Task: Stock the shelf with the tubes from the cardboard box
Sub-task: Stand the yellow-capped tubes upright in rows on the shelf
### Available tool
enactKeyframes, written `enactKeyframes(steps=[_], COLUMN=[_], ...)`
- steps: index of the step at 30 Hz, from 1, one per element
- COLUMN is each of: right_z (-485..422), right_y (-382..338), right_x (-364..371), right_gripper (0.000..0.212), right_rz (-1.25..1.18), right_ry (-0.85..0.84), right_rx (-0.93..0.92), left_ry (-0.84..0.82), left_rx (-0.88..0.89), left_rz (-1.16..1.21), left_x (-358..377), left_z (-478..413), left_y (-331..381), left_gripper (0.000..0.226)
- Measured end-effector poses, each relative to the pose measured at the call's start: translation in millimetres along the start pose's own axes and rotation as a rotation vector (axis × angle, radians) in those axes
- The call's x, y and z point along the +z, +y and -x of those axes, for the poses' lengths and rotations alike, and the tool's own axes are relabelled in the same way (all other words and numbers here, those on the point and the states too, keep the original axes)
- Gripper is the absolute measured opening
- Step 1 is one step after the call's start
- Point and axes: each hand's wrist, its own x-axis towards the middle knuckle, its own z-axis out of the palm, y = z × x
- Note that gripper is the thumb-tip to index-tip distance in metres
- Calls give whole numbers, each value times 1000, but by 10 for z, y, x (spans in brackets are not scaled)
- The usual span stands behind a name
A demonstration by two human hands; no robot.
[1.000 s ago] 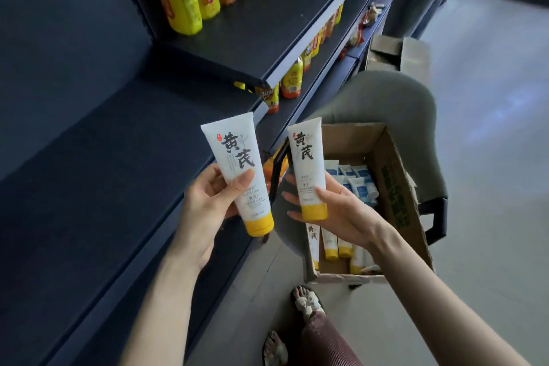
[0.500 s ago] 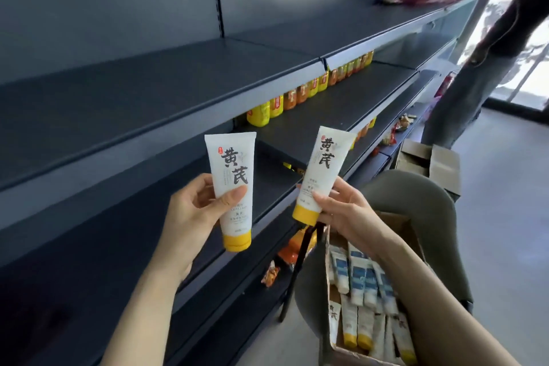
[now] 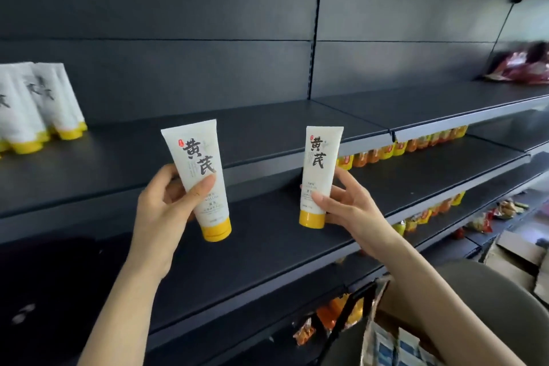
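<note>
Dark steel shelf (image 3: 237,140), bare straight ahead. Fingers (image 3: 202,187) of left hand (image 3: 166,205) clamped round one white, yellow-capped tube (image 3: 197,163), thumb across the label. Right hand (image 3: 347,211) pinching second tube (image 3: 319,157) more lightly, low near the cap. Both cap-down, in the air before the shelf edge, not yet set. Far left on same shelf, standing row (image 3: 38,107); cardboard box (image 3: 375,324) below right. Likely risks: slip from the looser right pinch; topple on the narrow cap if released tilted; domino through the row if nudged while placing.
</note>
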Motion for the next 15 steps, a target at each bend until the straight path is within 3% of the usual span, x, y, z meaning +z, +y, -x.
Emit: enactKeyframes(steps=[9,15], right_z=[-207,-444], right_y=[-174,-212], right_x=[356,920], right_gripper=[65,57], right_rz=[-41,-81], right_ry=[-162,-206], right_rx=[-62,-104], left_ry=[309,412], left_rx=[138,206], left_rz=[-54,-30], left_x=[-907,-1575], left_z=[150,78], left_y=[351,538], left_gripper=[17,14])
